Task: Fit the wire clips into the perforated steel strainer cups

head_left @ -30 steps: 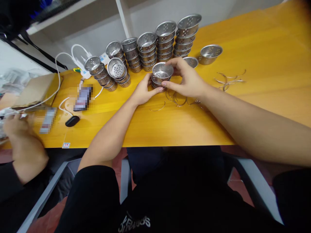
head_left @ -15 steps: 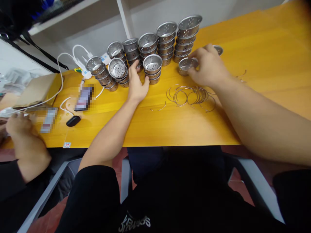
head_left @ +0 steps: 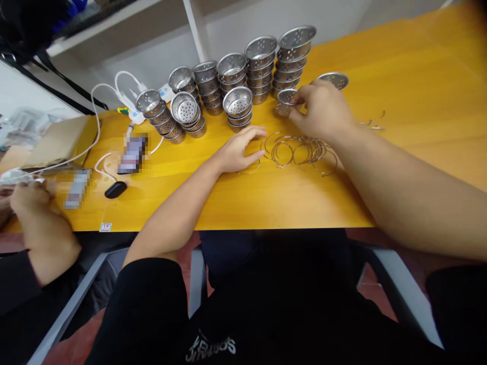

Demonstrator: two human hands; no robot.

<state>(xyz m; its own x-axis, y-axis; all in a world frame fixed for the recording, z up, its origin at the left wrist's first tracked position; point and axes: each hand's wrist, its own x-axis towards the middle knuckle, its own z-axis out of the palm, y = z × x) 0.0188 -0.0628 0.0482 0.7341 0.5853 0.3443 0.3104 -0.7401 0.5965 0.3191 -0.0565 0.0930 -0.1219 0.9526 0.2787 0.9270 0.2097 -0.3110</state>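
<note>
My right hand (head_left: 323,109) pinches the rim of a small perforated metal cup (head_left: 284,103), just in front of the tallest cup stack (head_left: 293,48). Behind that hand lies another round perforated metal piece (head_left: 337,79), partly covered. My left hand (head_left: 241,150) is low over the table, fingers apart and pointing right, holding nothing. Its fingertips are at the left edge of a loose heap of thin wire rings (head_left: 300,152); whether they touch cannot be told. A short stack of cups (head_left: 238,105) stands just beyond my left hand.
More cup stacks (head_left: 186,109) line the table's back. To the left are a phone (head_left: 132,154), a black oval object (head_left: 115,189), white cables and a cardboard box (head_left: 61,142). A co-worker's hand (head_left: 30,195) is at far left. Several wire bits (head_left: 375,124) lie right.
My left hand has moved from beside the cup stacks toward the wire rings. My right hand has shifted slightly left with the cup, uncovering more of the round metal piece behind.
</note>
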